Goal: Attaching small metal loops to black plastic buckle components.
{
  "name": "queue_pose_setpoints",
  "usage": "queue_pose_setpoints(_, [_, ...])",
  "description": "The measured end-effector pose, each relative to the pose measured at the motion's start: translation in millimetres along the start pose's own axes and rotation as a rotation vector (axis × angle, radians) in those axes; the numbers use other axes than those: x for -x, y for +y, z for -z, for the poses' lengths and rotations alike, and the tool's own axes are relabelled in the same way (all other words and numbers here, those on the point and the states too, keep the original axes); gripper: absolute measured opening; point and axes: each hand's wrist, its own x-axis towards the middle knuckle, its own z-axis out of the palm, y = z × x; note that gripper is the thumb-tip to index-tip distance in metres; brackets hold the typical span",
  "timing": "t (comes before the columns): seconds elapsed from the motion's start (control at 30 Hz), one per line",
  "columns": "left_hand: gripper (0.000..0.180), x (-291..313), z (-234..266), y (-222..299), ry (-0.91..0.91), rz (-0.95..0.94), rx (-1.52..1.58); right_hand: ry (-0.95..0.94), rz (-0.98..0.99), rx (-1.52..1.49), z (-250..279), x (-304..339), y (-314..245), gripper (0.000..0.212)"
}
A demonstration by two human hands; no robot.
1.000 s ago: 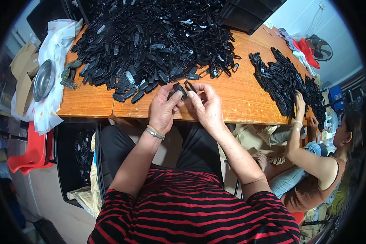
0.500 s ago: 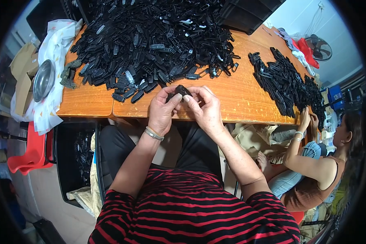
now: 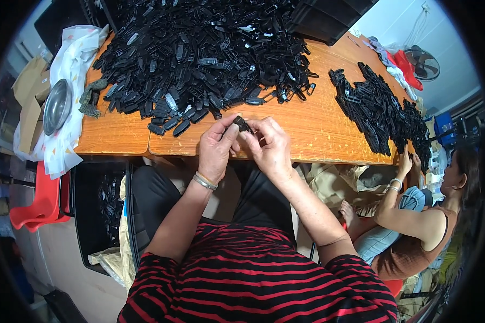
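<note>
Between my two hands, just over the front edge of the wooden table (image 3: 307,141), is a small black plastic piece (image 3: 243,125). My left hand (image 3: 216,146) pinches it between thumb and fingertips. From the other side my right hand (image 3: 270,144) grips it too, fingers curled and thumb against its lower end. Its exact kind is hard to make out, since fingertips cover much of it. Beyond my hands spreads a large heap of black plastic pieces (image 3: 199,62), oblong and frame-like, some shiny.
A second black pile (image 3: 366,107) lies at the right, where a co-worker (image 3: 415,220) handles pieces. A black crate (image 3: 328,19) stands at the back. At left are a metal bowl (image 3: 58,106), a grey-green cloth (image 3: 93,98), a red chair (image 3: 40,202) and a black bin (image 3: 99,215) holding pieces.
The black piece has turned in my fingers and now slants down to the right. My right thumb has shifted slightly, and its fingers are curled more.
</note>
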Motion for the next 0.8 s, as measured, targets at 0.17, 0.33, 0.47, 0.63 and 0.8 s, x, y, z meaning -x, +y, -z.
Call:
queue_pose_setpoints(0.17, [0.021, 6.3, 1.8, 0.9, -0.050, -0.075, -0.210, 0.099, 0.133, 0.115, -13.1, 11.8, -1.8, 0.037])
queue_pose_setpoints(0.33, [0.023, 12.8, -3.0, 22.3, -0.219, 0.044, -0.119, -0.004, -0.054, -0.071, -26.6, 30.1, -6.2, 0.052])
queue_pose_setpoints(0.47, [0.027, 18.5, 7.2, 36.7, -0.170, 0.075, -0.146, -0.010, 0.001, -0.152, -41.9, 30.8, -14.5, 0.045])
queue_pose_setpoints(0.63, [0.036, 48.1, 60.7, 66.6, 0.002, 0.126, -0.432, -0.416, 0.006, -0.357, -53.1, 30.9, -29.1, 0.047])
queue_pose_setpoints(0.8, [0.043, 79.5, 131.6, 106.4, 0.433, -0.040, -0.677, -0.348, -0.047, -0.244, -29.4, 19.3, -2.6, 0.035])
